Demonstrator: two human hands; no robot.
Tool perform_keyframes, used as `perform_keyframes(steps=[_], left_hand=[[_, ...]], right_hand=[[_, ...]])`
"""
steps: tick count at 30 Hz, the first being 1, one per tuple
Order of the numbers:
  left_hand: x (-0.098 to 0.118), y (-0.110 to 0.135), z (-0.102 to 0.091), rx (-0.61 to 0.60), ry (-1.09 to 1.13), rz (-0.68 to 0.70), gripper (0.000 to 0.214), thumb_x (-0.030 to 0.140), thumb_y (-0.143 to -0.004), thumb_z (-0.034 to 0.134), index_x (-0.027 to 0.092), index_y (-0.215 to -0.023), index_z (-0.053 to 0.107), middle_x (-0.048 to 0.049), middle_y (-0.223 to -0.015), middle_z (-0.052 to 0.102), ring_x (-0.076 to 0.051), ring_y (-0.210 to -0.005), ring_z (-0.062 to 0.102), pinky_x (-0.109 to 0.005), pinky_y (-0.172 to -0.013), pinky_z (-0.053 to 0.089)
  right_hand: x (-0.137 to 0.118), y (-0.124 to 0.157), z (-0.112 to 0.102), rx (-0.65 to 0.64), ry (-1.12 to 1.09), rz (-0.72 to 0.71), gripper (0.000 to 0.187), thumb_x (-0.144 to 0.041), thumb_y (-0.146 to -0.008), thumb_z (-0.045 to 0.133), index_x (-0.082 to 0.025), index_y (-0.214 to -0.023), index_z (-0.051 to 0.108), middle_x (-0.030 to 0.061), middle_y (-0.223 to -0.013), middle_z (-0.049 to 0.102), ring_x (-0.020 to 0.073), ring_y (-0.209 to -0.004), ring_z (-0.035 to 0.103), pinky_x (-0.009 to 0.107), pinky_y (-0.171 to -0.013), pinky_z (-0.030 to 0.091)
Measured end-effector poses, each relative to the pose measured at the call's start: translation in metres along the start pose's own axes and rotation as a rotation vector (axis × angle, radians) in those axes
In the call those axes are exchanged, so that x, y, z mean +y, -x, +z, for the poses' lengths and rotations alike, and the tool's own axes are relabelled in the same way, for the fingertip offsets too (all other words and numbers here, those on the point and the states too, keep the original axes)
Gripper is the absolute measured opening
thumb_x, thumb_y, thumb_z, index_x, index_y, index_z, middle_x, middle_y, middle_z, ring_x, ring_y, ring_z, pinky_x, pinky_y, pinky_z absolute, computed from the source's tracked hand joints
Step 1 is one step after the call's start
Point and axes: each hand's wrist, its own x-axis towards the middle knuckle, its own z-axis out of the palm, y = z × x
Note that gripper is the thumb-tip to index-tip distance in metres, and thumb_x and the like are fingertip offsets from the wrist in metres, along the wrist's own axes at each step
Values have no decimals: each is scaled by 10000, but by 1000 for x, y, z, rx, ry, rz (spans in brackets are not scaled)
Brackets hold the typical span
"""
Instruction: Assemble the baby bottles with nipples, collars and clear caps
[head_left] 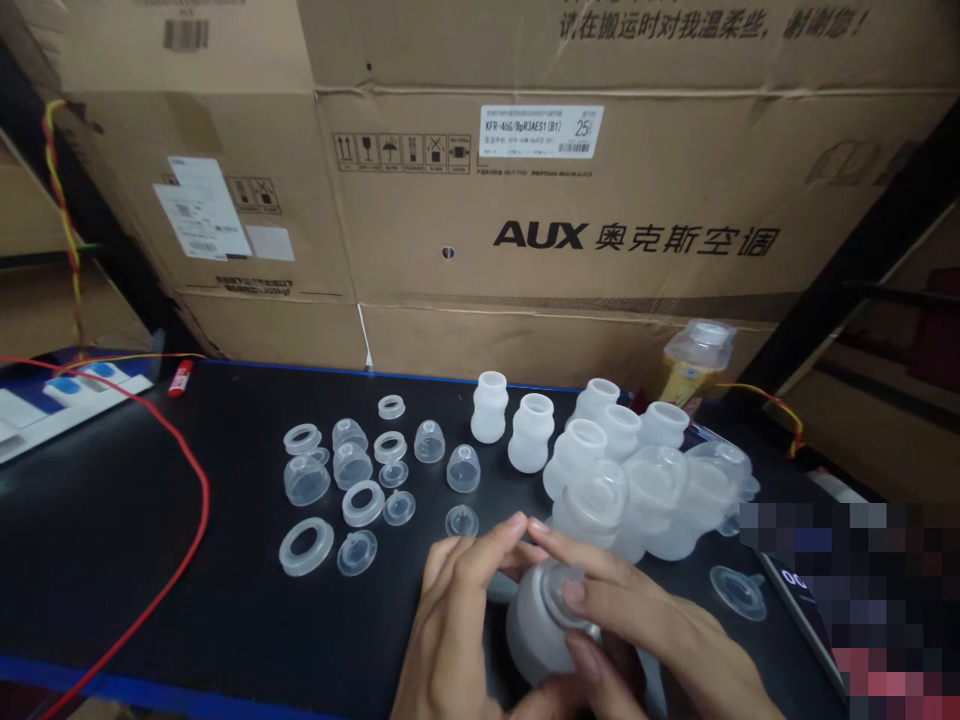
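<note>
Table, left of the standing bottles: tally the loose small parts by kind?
Rings: 5
Dome caps: 5
Teats: 4
Total: 14
Not counted: the bottle held between the left hand and the right hand.

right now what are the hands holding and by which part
A translucent plastic bottle: the left hand grips its side, the right hand has its fingers on the top end.

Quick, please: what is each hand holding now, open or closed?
Left hand: closed on the bottle.
Right hand: closed on the same bottle, at its top.
</note>
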Motion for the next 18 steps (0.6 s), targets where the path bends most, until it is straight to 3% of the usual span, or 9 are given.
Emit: perform_keyframes(steps=[8,14,16,18], left_hand=[[5,-6,-4,20,-17,40,496,456,-941,864,312,-1390,707,-60,-1041,902,-360,-830,891,-545,-839,745],[13,-9,-1,39,-32,116,192,370,-1095,675,269,-1258,668,-56,-1107,840,-230,-902,808,-389,-831,626],[15,-7,1,39,-31,134,207,389,-1154,584,250,-1281,669,-66,-1106,812,-218,-921,781,-372,-836,593],[14,-5,3,35,-22,124,220,418,-1157,597,248,-1270,677,-68,-1108,795,-221,-959,769,-356,-837,589]], right_hand=[[-1,-9,-9,-27,11,13,340,-60,-900,769,-253,-1180,794,57,-1159,916,243,-933,921,201,-744,734],[-2,-9,-13,-27,-34,56,350,-50,-878,783,-259,-1158,796,44,-1166,914,259,-1003,916,233,-815,749],[-1,-5,-13,-23,-49,95,351,-54,-895,793,-268,-1173,789,40,-1201,906,248,-1050,908,216,-841,740],[-2,-1,-11,-34,-70,119,335,-79,-929,800,-278,-1197,776,35,-1226,900,225,-1088,899,193,-872,724]])
